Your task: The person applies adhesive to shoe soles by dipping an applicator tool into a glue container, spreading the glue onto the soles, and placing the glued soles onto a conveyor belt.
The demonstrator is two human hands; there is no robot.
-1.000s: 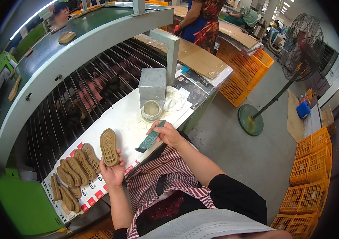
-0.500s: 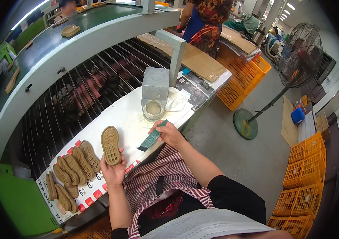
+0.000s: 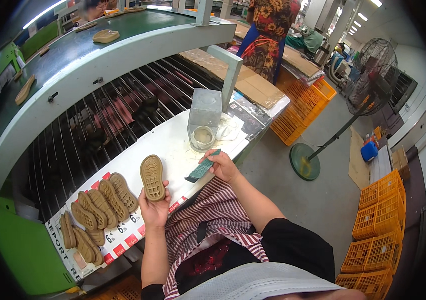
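My left hand [image 3: 155, 210] grips a tan shoe sole [image 3: 152, 176] by its heel end, toe pointing away and the recessed pattern facing up. In my right hand [image 3: 225, 167] is a green-handled brush [image 3: 203, 167], its dark bristle edge angled down to the left. The brush and the sole are apart. Beyond the brush stands a clear jar [image 3: 203, 137] with pale contents, against a grey metal block [image 3: 205, 109]. Several more tan soles [image 3: 104, 204] lie in overlapping rows at the left of the white board [image 3: 173, 135].
A green conveyor belt [image 3: 143, 21] carrying some soles curves behind a metal frame [image 3: 138, 46]. Metal rods [image 3: 80, 145] span the gap beneath it. A crumpled white cloth [image 3: 229, 129] lies beside the block. Rightward are a standing fan [image 3: 373, 75], orange crates [image 3: 379, 215] and a standing person [image 3: 273, 30].
The whole view has shifted, so the bench and both hands appear slightly to the right. Both hands keep their hold on the sole and brush.
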